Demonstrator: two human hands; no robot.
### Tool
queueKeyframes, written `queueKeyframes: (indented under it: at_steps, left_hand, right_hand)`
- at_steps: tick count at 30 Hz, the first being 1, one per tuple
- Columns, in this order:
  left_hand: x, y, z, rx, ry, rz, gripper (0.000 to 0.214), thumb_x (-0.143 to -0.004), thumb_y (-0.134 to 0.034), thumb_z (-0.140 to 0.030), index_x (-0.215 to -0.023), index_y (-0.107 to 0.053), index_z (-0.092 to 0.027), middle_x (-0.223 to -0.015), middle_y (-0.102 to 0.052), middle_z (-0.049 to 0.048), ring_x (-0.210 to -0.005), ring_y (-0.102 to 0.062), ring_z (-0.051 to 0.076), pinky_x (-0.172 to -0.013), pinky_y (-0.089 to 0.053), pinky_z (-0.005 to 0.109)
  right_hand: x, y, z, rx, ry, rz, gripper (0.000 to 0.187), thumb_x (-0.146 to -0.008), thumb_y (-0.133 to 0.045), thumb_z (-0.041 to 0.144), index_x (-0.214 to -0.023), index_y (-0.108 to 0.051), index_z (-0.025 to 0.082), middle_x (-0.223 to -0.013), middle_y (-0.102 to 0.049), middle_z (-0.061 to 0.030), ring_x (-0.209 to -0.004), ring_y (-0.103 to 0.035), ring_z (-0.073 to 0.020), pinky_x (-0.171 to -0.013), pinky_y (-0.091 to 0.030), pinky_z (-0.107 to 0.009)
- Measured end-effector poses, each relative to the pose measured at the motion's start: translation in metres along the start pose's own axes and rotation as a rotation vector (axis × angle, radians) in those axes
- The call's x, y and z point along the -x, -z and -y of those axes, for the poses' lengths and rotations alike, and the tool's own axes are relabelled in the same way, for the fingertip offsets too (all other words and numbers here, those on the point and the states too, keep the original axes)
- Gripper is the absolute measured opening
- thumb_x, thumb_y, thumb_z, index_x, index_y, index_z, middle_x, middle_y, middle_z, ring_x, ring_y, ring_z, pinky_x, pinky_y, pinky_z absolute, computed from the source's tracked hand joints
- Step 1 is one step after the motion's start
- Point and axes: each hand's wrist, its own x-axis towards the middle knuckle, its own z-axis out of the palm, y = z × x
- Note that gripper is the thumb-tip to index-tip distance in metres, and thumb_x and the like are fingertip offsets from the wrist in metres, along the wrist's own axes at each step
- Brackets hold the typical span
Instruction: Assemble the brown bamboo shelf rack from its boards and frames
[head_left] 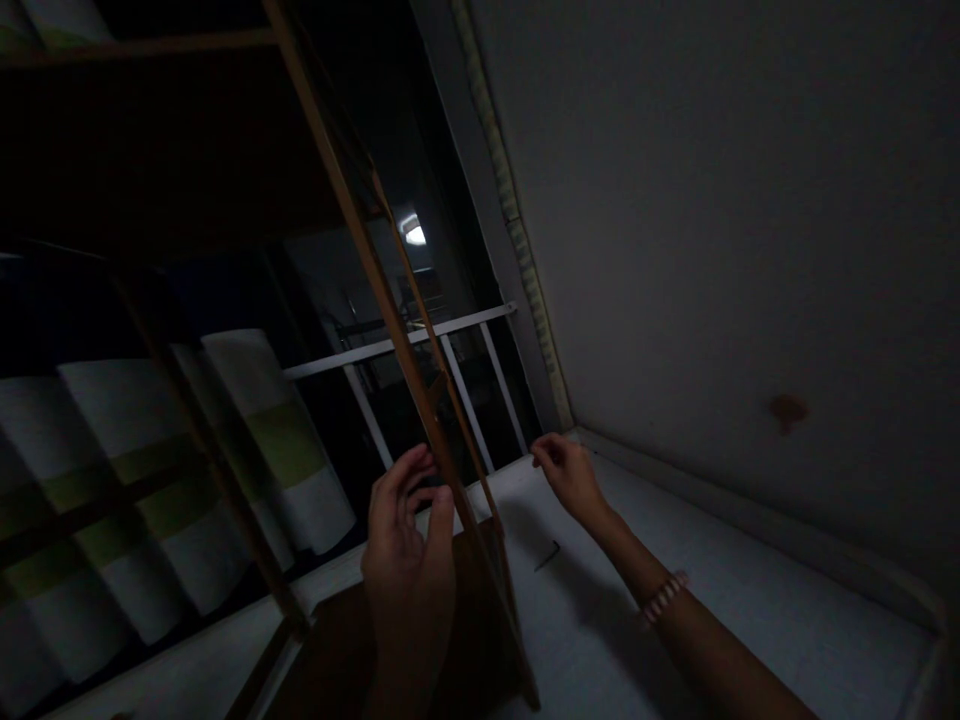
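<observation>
My left hand [411, 550] is raised beside the front post [375, 265] of a wooden shelf rack. Its fingers are curved and apart from the thumb, and nothing shows in them. Across the post, to the right, my right hand [568, 478] hangs over the floor with thumb and fingertips pinched together. Anything between those fingertips is too small or dark to make out. A thin, dark L-shaped piece, like a hex key [549, 556], lies on the floor below and left of my right hand.
A wide upper shelf board [165, 150] spans the top left. Behind the rack hang green-and-white curtains [277, 430] and a white window railing [465, 400]. A grey wall [712, 250] with a brown stain bounds the right, above the pale floor [720, 580]. The room is dim.
</observation>
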Motion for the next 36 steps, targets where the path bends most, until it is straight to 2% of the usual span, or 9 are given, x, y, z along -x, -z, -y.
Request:
queueKeyframes:
  at_steps: [2, 4, 8, 18, 23, 26, 30, 33, 36]
  left_hand:
    - [-0.002, -0.004, -0.003, 0.004, -0.008, -0.021, 0.038, -0.073, -0.058, -0.027, -0.11, -0.051, -0.019, -0.109, -0.054, 0.0084, -0.098, -0.054, 0.016, -0.079, -0.046, 0.026]
    - [-0.002, -0.005, -0.003, 0.003, -0.017, -0.009, 0.038, -0.076, -0.056, -0.026, -0.113, -0.051, -0.02, -0.114, -0.052, 0.0074, -0.101, -0.053, 0.015, -0.082, -0.045, 0.025]
    - [-0.001, -0.003, -0.001, -0.071, -0.106, 0.068, 0.039, -0.078, -0.053, -0.022, -0.117, -0.049, -0.025, -0.122, -0.047, 0.0038, -0.111, -0.047, 0.015, -0.087, -0.043, 0.025]
    - [-0.005, 0.008, 0.003, -0.029, -0.096, 0.224, 0.042, -0.081, -0.047, -0.019, -0.122, -0.045, -0.025, -0.131, -0.043, 0.004, -0.118, -0.043, 0.017, -0.092, -0.044, 0.03]
    - [0.002, 0.011, -0.013, -0.063, -0.045, 0.257, 0.044, -0.081, -0.044, -0.019, -0.125, -0.043, -0.022, -0.133, -0.042, 0.0026, -0.122, -0.038, 0.014, -0.102, -0.035, 0.031]
    - [0.008, 0.017, -0.029, -0.071, 0.011, 0.332, 0.047, -0.082, -0.042, -0.016, -0.128, -0.039, -0.023, -0.136, -0.038, -0.0023, -0.124, -0.034, 0.008, -0.106, -0.027, 0.022]
    - [0.006, 0.034, -0.04, -0.076, -0.002, 0.414, 0.048, -0.081, -0.042, -0.013, -0.129, -0.039, -0.016, -0.135, -0.039, -0.0004, -0.123, -0.034, 0.006, -0.106, -0.023, 0.015]
    - [0.005, 0.055, -0.037, -0.143, 0.013, 0.484, 0.046, -0.081, -0.041, -0.014, -0.126, -0.042, -0.016, -0.135, -0.04, 0.0006, -0.123, -0.035, 0.008, -0.106, -0.024, 0.018]
    - [0.007, 0.076, -0.026, -0.226, 0.092, 0.48, 0.041, -0.08, -0.042, -0.016, -0.121, -0.048, -0.019, -0.133, -0.042, -0.0003, -0.121, -0.038, 0.01, -0.105, -0.029, 0.023]
  right_hand:
    - [-0.007, 0.01, 0.05, -0.397, 0.083, -0.072, 0.015, -0.077, -0.052, 0.029, -0.073, -0.059, 0.017, -0.061, -0.059, -0.0005, -0.055, -0.053, -0.0115, -0.052, -0.039, -0.022]
    - [-0.008, 0.017, 0.094, -0.634, 0.112, -0.039, 0.012, -0.072, -0.058, 0.028, -0.07, -0.061, 0.017, -0.057, -0.058, 0.0016, -0.049, -0.049, -0.0089, -0.048, -0.037, -0.021]
    - [-0.005, 0.02, 0.136, -0.808, 0.087, -0.046, 0.013, -0.07, -0.061, 0.029, -0.071, -0.065, 0.016, -0.055, -0.057, 0.0022, -0.045, -0.043, -0.0059, -0.044, -0.034, -0.019]
    - [0.001, -0.016, 0.125, -0.829, 0.029, -0.248, 0.018, -0.069, -0.065, 0.033, -0.076, -0.067, 0.016, -0.059, -0.06, 0.0013, -0.048, -0.048, -0.0064, -0.045, -0.039, -0.018]
    - [0.007, -0.016, 0.131, -0.643, 0.048, -0.331, 0.022, -0.068, -0.065, 0.035, -0.079, -0.067, 0.016, -0.061, -0.06, 0.0, -0.048, -0.049, -0.0073, -0.045, -0.041, -0.02]
    - [0.015, -0.012, 0.136, -0.49, 0.055, -0.446, 0.023, -0.067, -0.066, 0.037, -0.078, -0.068, 0.016, -0.063, -0.061, -0.0019, -0.051, -0.052, -0.0093, -0.046, -0.042, -0.022]
    - [0.023, -0.01, 0.142, -0.368, 0.015, -0.506, 0.019, -0.068, -0.065, 0.036, -0.079, -0.068, 0.021, -0.072, -0.062, -0.005, -0.059, -0.056, -0.0146, -0.053, -0.046, -0.029]
    - [0.026, -0.01, 0.142, -0.307, -0.006, -0.45, 0.021, -0.071, -0.061, 0.039, -0.086, -0.067, 0.026, -0.081, -0.062, -0.0059, -0.065, -0.057, -0.0185, -0.056, -0.047, -0.033]
    - [0.025, -0.01, 0.139, -0.331, 0.003, -0.447, 0.023, -0.068, -0.064, 0.039, -0.083, -0.067, 0.023, -0.077, -0.063, -0.0049, -0.066, -0.058, -0.0177, -0.057, -0.047, -0.031]
